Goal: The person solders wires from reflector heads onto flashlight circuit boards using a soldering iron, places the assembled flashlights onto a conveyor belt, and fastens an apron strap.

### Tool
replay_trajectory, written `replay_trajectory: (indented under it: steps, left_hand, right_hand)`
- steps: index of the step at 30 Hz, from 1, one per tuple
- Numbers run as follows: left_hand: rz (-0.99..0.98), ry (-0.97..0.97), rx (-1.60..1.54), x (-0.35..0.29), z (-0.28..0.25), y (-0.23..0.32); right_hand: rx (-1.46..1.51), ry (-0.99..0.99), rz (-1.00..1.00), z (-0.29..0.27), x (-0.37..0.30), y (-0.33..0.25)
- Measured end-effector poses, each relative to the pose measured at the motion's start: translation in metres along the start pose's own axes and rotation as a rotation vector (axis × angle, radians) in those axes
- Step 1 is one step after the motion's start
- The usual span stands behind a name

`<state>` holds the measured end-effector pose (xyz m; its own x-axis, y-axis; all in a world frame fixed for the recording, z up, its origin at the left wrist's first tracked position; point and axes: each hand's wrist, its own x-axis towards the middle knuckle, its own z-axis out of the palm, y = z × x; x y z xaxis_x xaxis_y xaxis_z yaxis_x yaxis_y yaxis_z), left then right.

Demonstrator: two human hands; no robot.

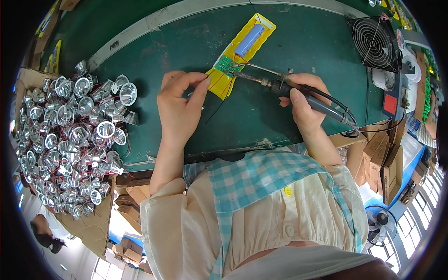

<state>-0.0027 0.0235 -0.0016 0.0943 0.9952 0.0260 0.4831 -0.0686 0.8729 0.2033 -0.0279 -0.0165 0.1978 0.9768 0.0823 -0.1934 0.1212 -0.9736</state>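
Note:
A yellow plastic housing (227, 49) lies slantwise on the green bench in front of me. In its upper part sits a blue cylindrical battery (249, 40), and below that a green circuit board (226, 64) with thin red and black wires. My right hand (305, 100) is closed round a soldering iron (280, 87), whose tip reaches the board; a thin metal tube runs along it to the same spot. My left hand (183, 98) pinches a thin dark wire (210, 74) between thumb and forefinger at the housing's left edge. A loose black wire (215, 109) trails below the board.
A big heap of silvery reflector cups (77, 135) with red wires fills a cardboard box (91, 228) at the left. A black fan (373, 43) stands at the back right. Cardboard boxes (385, 163) are below the bench's right edge.

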Motion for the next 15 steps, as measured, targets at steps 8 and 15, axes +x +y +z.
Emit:
replay_trajectory:
  steps: [8, 15]
  left_hand:
    - [0.342, 0.016, 0.346, 0.014, 0.01, 0.003]
    - [0.332, -0.01, 0.342, 0.016, 0.013, 0.001]
  right_hand:
    - [-0.044, 0.058, 0.021, 0.007, 0.003, 0.0]
    - [-0.117, 0.039, 0.028, 0.01, 0.005, 0.0]
